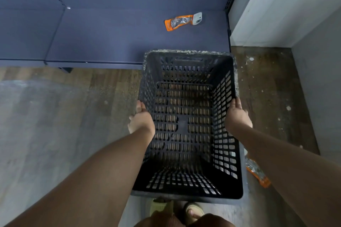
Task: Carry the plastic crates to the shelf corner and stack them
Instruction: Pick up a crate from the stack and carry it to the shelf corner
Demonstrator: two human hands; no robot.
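Head view: left hand point(141, 118) and right hand point(237, 114) are each gripping a side rim of the empty black crate point(184, 125), holding it over the floor, far end at the shelf point(110, 38) edge. Crate is looking stiff, perforated, likely light; side rims are offering the surest hold.

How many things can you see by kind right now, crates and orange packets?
Black perforated plastic crate: 1, gripped at its sides by the left hand and right hand
Orange plastic packets: 2, the shelf packet on the blue metal shelf and the floor packet, partly hidden by the right arm
Total: 3
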